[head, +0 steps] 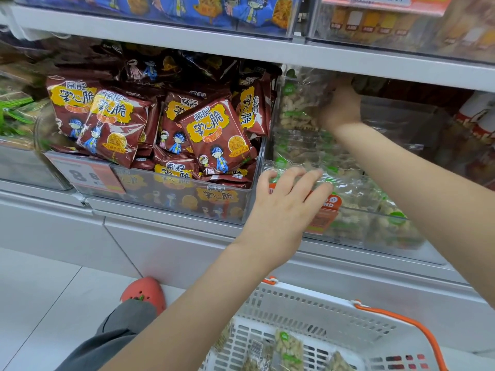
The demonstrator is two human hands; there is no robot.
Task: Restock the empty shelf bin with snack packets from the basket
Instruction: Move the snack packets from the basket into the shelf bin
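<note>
At far left, neighbouring bin [16,145] with greenish packs, blurred. Next over, clear bin [171,194] heaped with brown noodle-snack packets [214,135], price tag [85,174] on its front. Low down, red shoe [146,291] on floor tile. Centre, left hand [286,199] at front lip of target shelf bin [375,226], fingers straight, resting on clear nut packets [348,194] piled inside. Up at bin's back, right hand [341,105] gripping a clear nut packet [302,103], just under upper shelf edge [267,50]. Bottom right, white basket [321,314] with orange handle [417,328], a few nut packs [288,349] left in it.
</note>
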